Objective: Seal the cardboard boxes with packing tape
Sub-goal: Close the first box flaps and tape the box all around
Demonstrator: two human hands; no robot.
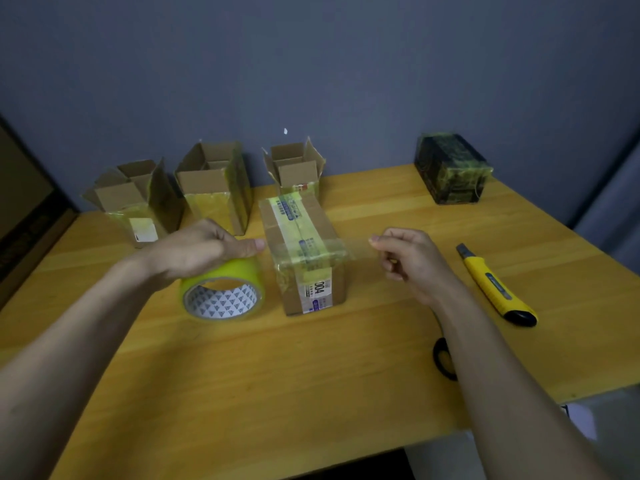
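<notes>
While your left hand grips the tape roll on the desk and your right hand pinches the strip's free end across the closed box, keep it taut: thin film clings. Three open boxes wait behind.

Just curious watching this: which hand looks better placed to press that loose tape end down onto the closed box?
Probably the right hand: it already pinches the free tape end stretched across the closed box. The left hand grips the tape roll.
</notes>
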